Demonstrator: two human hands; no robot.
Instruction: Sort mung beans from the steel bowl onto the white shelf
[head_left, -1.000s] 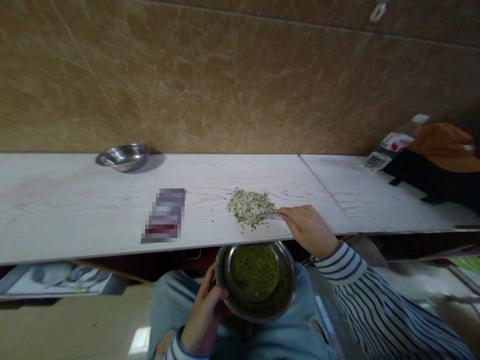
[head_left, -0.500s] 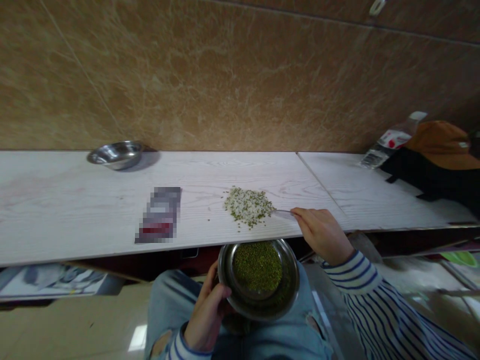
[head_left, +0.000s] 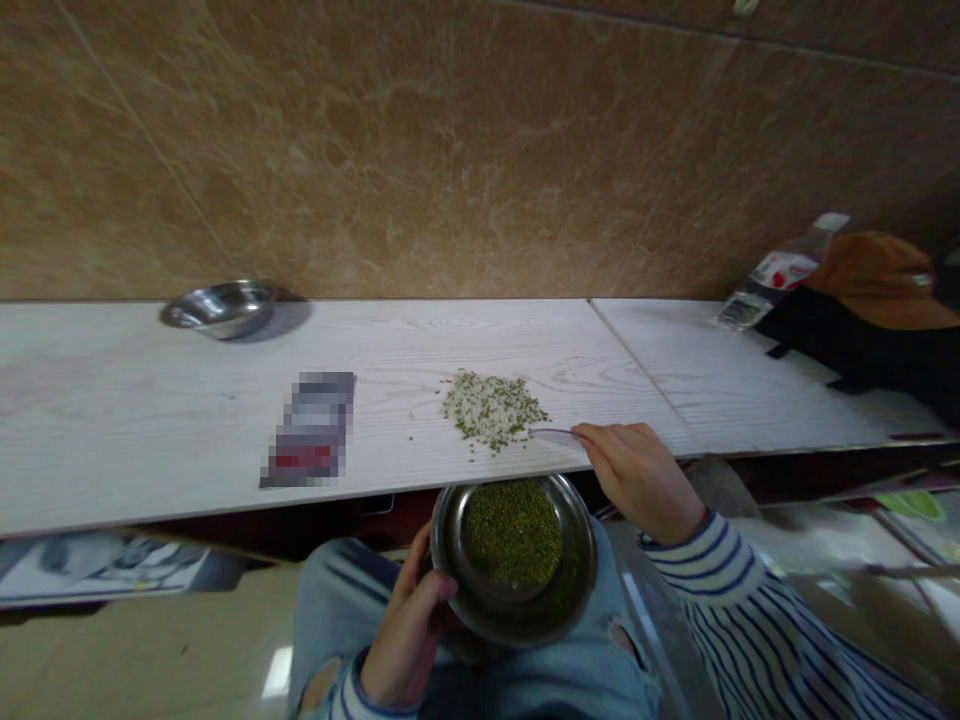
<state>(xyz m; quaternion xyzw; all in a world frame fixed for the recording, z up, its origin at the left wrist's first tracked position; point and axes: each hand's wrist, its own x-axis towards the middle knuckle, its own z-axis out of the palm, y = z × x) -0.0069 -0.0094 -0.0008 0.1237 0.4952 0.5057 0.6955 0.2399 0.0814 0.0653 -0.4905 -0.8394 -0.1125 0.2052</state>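
A steel bowl [head_left: 577, 600] of green mung beans [head_left: 514, 530] rests above my lap, just below the table edge. My left hand [head_left: 409, 630] grips its left rim, thumb on top. On the white table lies a mixed pile of white rice grains and mung beans [head_left: 491, 408], with a few strays around it. My right hand [head_left: 637, 475] pinches a thin, slender utensil [head_left: 555, 432] at the pile's right side. Its tip is at the pile's lower right edge, too small to make out its kind.
A second steel bowl [head_left: 221, 310] stands at the back left by the tiled wall. A blurred-out dark flat item [head_left: 309, 430] lies left of the pile. On the right are a clear bottle [head_left: 780, 272], an orange-brown cap [head_left: 874, 280] and black cloth [head_left: 847, 345].
The utensil's tip has shifted slightly left and nearer to me along the pile's edge, my right hand moving with it. My left hand still holds the bowl. The view has turned slightly.
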